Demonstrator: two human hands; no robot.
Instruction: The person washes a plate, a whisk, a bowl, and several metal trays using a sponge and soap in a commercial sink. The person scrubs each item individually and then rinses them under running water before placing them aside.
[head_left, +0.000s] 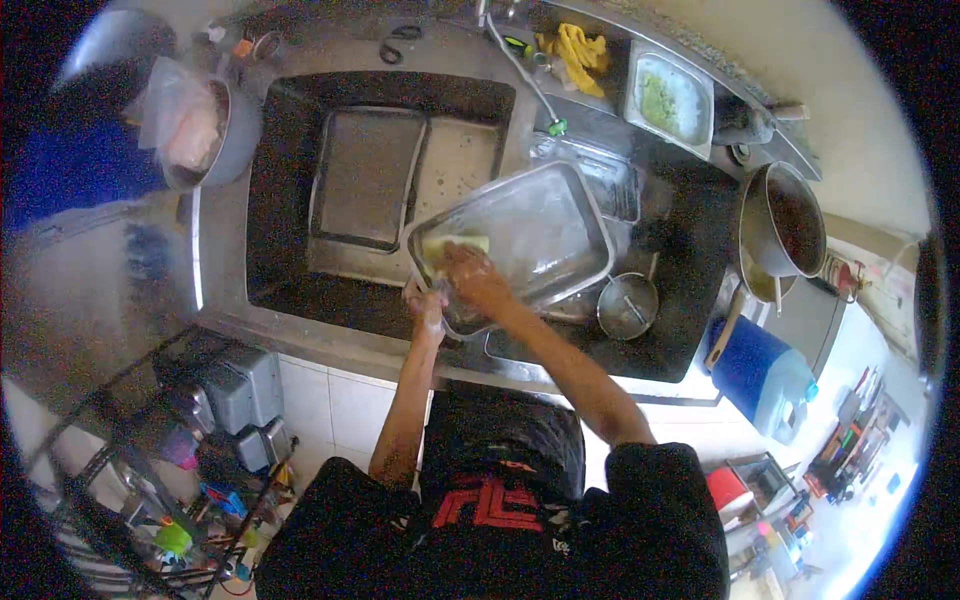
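Note:
A rectangular metal baking pan (540, 225) is tilted over the sink area, its inside wet and filmed with whitish suds. My left hand (428, 302) grips the near-left corner of its rim. Inside the pan, at the left end, my right hand (468, 275) presses on a pale yellow sponge (460, 243); the fingers partly cover it. Behind the pan, in the left basin, a dark flat tray (368, 175) lies on a larger light tray (455, 165). To the right of the pan, a small round strainer or pan (628, 305) with a handle sits in the other basin.
A green-tipped hose (556, 126) hangs between the basins. Behind stand a yellow cloth (582, 58) and a metal container (670, 98) with green bits. Pots (790, 220) crowd the right edge; a large pot (235, 135) stands left. A blue water jug (765, 380) lies lower right.

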